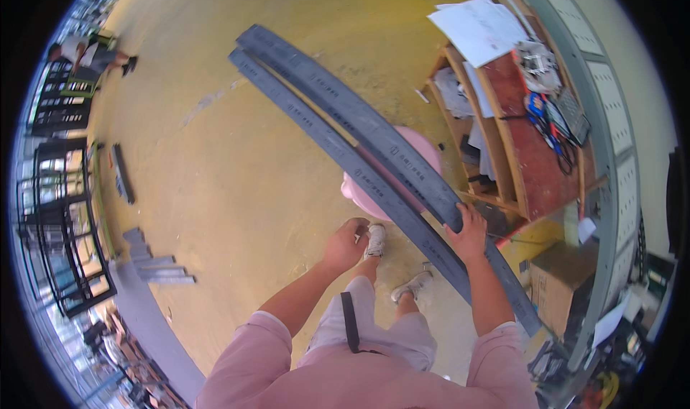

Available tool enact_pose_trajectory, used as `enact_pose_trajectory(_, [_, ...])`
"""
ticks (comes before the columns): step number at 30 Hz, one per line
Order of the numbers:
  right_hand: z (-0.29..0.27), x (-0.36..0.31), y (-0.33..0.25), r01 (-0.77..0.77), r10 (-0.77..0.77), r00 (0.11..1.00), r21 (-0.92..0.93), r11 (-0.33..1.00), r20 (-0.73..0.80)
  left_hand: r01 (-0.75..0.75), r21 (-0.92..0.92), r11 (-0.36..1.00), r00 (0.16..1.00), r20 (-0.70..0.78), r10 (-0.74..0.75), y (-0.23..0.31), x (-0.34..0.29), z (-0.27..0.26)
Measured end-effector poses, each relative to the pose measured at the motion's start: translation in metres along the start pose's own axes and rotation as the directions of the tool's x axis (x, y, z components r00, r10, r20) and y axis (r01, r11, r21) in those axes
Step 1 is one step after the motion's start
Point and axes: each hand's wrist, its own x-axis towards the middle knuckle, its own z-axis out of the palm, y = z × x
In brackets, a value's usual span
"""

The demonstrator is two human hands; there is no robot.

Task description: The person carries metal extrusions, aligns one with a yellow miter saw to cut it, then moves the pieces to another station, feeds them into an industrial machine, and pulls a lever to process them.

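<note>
Two long dark grey profiles lie side by side on a slant, a narrow gap between them: the far profile [338, 96] and the near profile [316, 132]. Under their middle shows a round pink plastic piece [424, 144], mostly covered. My right hand [468, 231] grips the far profile towards its right end, thumb on the near edge and fingers over the top. Left of the near profile, apart from it, hovers my left hand [347, 242] with curled fingers. Whatever those fingers may pinch is too small to make out.
At right stands a wooden shelf unit [514, 157] with papers [480, 29] and tools on top. A cardboard box [560, 287] sits by the profiles' right end. Grey offcuts [154, 262] and black metal frames [68, 229] are at left. A seated person [93, 55] is far left.
</note>
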Motion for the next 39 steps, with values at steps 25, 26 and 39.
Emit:
enact_pose_trajectory(25, [-0.208, -0.647, -0.062, 0.500, 0.928, 0.362, 0.858, -0.118, -0.083, -0.502, 0.244, 0.830, -0.015, 0.957, -0.291, 0.239, -0.374, 0.284])
enact_pose_trajectory(26, [-0.209, -0.665, -0.058, 0.519, 0.935, 0.342, 0.848, -0.109, -0.090, -0.390, 0.303, 0.870, -0.026, 0.940, -0.339, 0.242, -0.384, 0.294])
enact_pose_trajectory(39, [-0.206, -0.813, 0.116, 0.628, 0.957, 0.053, 0.736, -0.253, 0.284, 0.012, 0.416, 0.909, -0.203, 0.891, -0.405, 0.320, -0.495, 0.472])
